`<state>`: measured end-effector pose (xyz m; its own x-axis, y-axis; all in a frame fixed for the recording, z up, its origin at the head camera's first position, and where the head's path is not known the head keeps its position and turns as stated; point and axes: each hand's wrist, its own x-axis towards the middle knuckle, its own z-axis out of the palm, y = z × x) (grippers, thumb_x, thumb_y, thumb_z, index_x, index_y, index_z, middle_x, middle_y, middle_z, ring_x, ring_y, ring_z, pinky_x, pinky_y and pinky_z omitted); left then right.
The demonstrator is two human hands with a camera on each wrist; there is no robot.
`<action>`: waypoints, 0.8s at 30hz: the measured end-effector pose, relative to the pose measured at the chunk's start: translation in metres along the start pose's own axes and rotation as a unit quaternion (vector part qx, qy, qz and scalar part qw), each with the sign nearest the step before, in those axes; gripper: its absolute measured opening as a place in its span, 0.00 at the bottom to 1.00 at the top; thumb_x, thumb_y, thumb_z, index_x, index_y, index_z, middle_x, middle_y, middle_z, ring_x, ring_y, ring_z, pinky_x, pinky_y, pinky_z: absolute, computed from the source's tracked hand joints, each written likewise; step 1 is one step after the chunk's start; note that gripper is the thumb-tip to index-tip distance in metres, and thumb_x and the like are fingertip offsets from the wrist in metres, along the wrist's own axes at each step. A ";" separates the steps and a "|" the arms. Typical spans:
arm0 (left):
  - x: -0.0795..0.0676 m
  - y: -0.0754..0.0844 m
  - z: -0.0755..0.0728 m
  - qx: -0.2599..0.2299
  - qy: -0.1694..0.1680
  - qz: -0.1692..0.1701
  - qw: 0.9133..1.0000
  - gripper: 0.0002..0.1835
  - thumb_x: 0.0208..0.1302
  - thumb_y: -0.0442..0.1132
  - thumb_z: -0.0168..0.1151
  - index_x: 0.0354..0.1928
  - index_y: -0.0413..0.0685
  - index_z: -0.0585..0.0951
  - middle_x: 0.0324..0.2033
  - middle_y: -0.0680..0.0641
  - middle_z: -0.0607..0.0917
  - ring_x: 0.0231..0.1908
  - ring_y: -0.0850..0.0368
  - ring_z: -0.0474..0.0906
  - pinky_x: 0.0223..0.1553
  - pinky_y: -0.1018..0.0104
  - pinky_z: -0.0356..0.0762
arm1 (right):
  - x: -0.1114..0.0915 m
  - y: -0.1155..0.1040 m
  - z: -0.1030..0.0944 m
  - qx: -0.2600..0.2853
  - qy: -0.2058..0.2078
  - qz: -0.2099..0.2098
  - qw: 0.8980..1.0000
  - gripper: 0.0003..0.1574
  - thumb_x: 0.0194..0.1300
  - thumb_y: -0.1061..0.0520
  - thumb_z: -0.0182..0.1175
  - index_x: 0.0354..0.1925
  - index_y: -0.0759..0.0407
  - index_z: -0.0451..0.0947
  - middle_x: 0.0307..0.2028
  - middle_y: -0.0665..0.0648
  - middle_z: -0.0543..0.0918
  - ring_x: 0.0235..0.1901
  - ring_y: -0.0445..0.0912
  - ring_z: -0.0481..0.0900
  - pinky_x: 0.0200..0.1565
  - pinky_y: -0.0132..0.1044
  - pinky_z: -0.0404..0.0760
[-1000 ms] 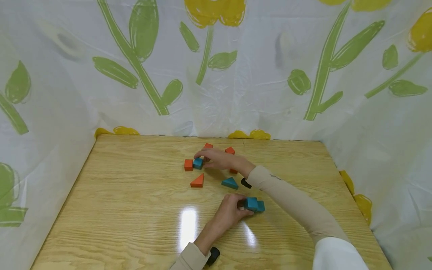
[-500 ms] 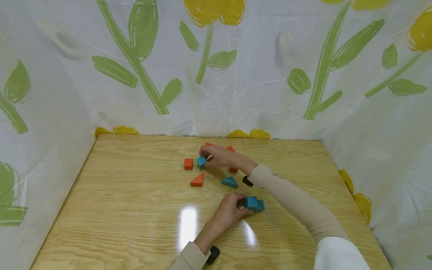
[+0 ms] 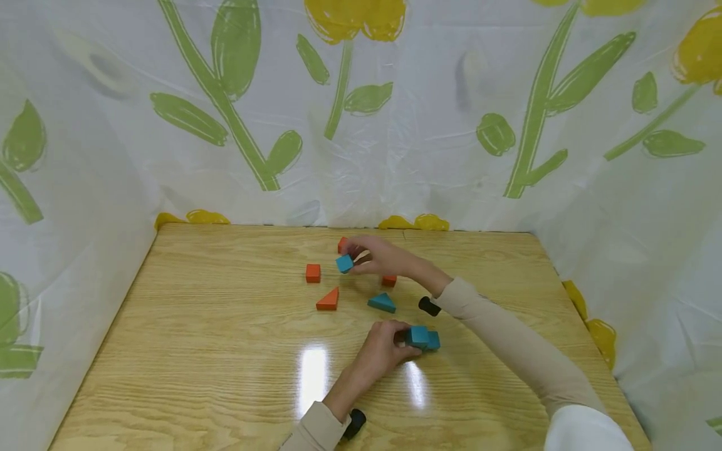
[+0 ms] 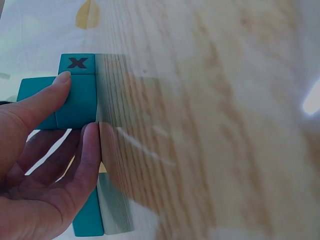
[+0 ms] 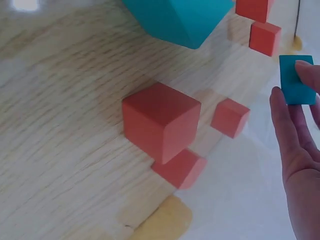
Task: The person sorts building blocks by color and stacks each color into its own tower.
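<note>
Near the middle of the table my left hand (image 3: 378,354) grips a small stack of blue blocks (image 3: 418,336) between thumb and fingers. Another blue block (image 3: 433,340) stands against its right side. In the left wrist view, one blue block (image 4: 77,62) carries a dark X. Farther back, my right hand (image 3: 380,257) pinches a blue cube (image 3: 345,264) above the table. The right wrist view also shows that blue cube (image 5: 297,82) between thumb and fingers. A blue triangular block (image 3: 382,302) lies between the two hands.
A red cube (image 3: 313,273) and a red triangular block (image 3: 328,299) lie left of the right hand. More red blocks (image 3: 389,280) sit beneath and behind that hand, partly hidden. A flower-printed white curtain (image 3: 429,156) walls the wooden table (image 3: 197,326).
My right hand has lifted the blue cube away from the red cube beside it and moved it slightly right and back. The left hand stays at its blocks.
</note>
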<state>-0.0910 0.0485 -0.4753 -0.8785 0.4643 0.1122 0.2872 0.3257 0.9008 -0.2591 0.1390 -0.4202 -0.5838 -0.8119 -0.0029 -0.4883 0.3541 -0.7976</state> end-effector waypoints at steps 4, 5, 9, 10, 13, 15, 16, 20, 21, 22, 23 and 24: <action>0.000 0.000 0.000 -0.002 0.002 0.002 1.000 0.13 0.59 0.33 0.77 0.45 0.37 0.89 0.39 0.45 0.90 0.39 0.58 0.86 0.41 0.70 0.83 | -0.010 -0.001 -0.003 0.013 0.007 -0.010 1.000 0.18 0.69 0.65 0.67 0.55 0.62 0.76 0.50 0.59 0.81 0.52 0.50 0.82 0.56 0.42 0.83; 0.000 0.000 0.000 -0.002 0.002 0.002 1.000 0.13 0.59 0.33 0.77 0.45 0.37 0.89 0.39 0.45 0.90 0.39 0.57 0.86 0.41 0.69 0.83 | -0.012 -0.001 -0.003 0.014 0.008 -0.013 1.000 0.18 0.69 0.65 0.67 0.55 0.63 0.76 0.50 0.58 0.81 0.52 0.50 0.82 0.56 0.42 0.83; 0.000 -0.001 0.001 -0.001 0.001 -0.001 1.000 0.14 0.59 0.33 0.77 0.46 0.36 0.88 0.40 0.44 0.90 0.40 0.57 0.86 0.42 0.69 0.83 | -0.022 -0.001 -0.004 0.019 0.013 -0.017 1.000 0.18 0.68 0.66 0.68 0.54 0.64 0.77 0.48 0.59 0.81 0.51 0.51 0.82 0.55 0.41 0.84; 0.000 -0.001 0.001 -0.001 0.001 -0.002 1.000 0.14 0.59 0.33 0.77 0.46 0.36 0.88 0.40 0.44 0.90 0.40 0.57 0.86 0.41 0.69 0.83 | -0.025 -0.001 -0.005 0.018 0.015 -0.016 1.000 0.17 0.68 0.66 0.67 0.54 0.64 0.76 0.48 0.59 0.81 0.51 0.52 0.82 0.55 0.40 0.84; 0.000 -0.002 0.001 -0.002 0.002 -0.004 1.000 0.15 0.58 0.34 0.78 0.46 0.36 0.88 0.40 0.44 0.90 0.39 0.57 0.85 0.40 0.71 0.81 | -0.034 -0.002 -0.004 0.016 0.020 -0.014 1.000 0.18 0.68 0.67 0.67 0.54 0.65 0.76 0.48 0.61 0.81 0.51 0.56 0.82 0.55 0.41 0.84; 0.000 -0.002 0.001 -0.003 0.002 -0.001 1.000 0.14 0.58 0.34 0.78 0.46 0.37 0.88 0.39 0.44 0.90 0.39 0.57 0.85 0.40 0.72 0.81 | -0.040 -0.001 -0.004 0.015 0.026 -0.009 1.000 0.18 0.68 0.67 0.67 0.54 0.65 0.76 0.49 0.61 0.81 0.52 0.56 0.82 0.55 0.40 0.84; 0.000 -0.002 0.001 -0.004 0.003 0.000 1.000 0.14 0.58 0.33 0.78 0.45 0.37 0.89 0.39 0.44 0.90 0.38 0.57 0.85 0.40 0.71 0.81 | -0.043 -0.002 -0.003 0.016 0.029 -0.007 0.999 0.18 0.68 0.67 0.67 0.54 0.64 0.76 0.49 0.60 0.81 0.53 0.56 0.82 0.55 0.40 0.84; 0.001 -0.003 0.001 -0.009 0.003 0.002 1.000 0.12 0.58 0.33 0.78 0.43 0.39 0.89 0.37 0.46 0.90 0.38 0.56 0.86 0.40 0.70 0.82 | -0.052 -0.002 -0.002 0.015 0.042 -0.006 0.999 0.18 0.67 0.69 0.67 0.54 0.63 0.77 0.50 0.59 0.80 0.53 0.54 0.81 0.55 0.39 0.84; 0.001 -0.003 0.001 -0.010 0.003 0.002 1.000 0.11 0.58 0.33 0.78 0.43 0.39 0.89 0.37 0.46 0.90 0.38 0.56 0.86 0.41 0.70 0.83 | -0.055 -0.002 -0.003 0.013 0.045 -0.006 0.999 0.19 0.67 0.69 0.67 0.54 0.63 0.77 0.51 0.59 0.80 0.54 0.53 0.81 0.55 0.39 0.84; 0.001 -0.003 0.002 -0.010 0.003 0.001 1.000 0.11 0.58 0.33 0.78 0.43 0.39 0.89 0.37 0.46 0.90 0.38 0.56 0.86 0.41 0.70 0.83 | -0.058 -0.002 -0.003 0.009 0.049 -0.006 0.999 0.19 0.67 0.68 0.68 0.54 0.62 0.77 0.50 0.58 0.80 0.53 0.53 0.81 0.54 0.39 0.84; 0.001 -0.003 0.001 -0.010 0.003 0.002 1.000 0.11 0.58 0.33 0.78 0.43 0.39 0.89 0.37 0.46 0.90 0.38 0.56 0.86 0.41 0.70 0.83 | -0.061 -0.001 -0.003 0.004 0.053 -0.005 0.999 0.19 0.67 0.67 0.68 0.54 0.62 0.77 0.50 0.58 0.80 0.53 0.52 0.81 0.54 0.39 0.84; 0.000 -0.003 0.001 -0.010 0.003 0.003 1.000 0.12 0.58 0.33 0.78 0.43 0.39 0.89 0.37 0.46 0.90 0.38 0.56 0.86 0.41 0.70 0.83 | -0.064 0.000 -0.003 0.000 0.057 -0.005 0.998 0.19 0.67 0.66 0.69 0.55 0.62 0.77 0.50 0.57 0.80 0.53 0.51 0.81 0.54 0.39 0.84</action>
<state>-0.0915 0.0490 -0.4782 -0.8792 0.4611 0.1202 0.2848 0.3061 0.9084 -0.2235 0.1920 -0.4179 -0.6499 -0.7565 0.0738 -0.4944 0.3470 -0.7970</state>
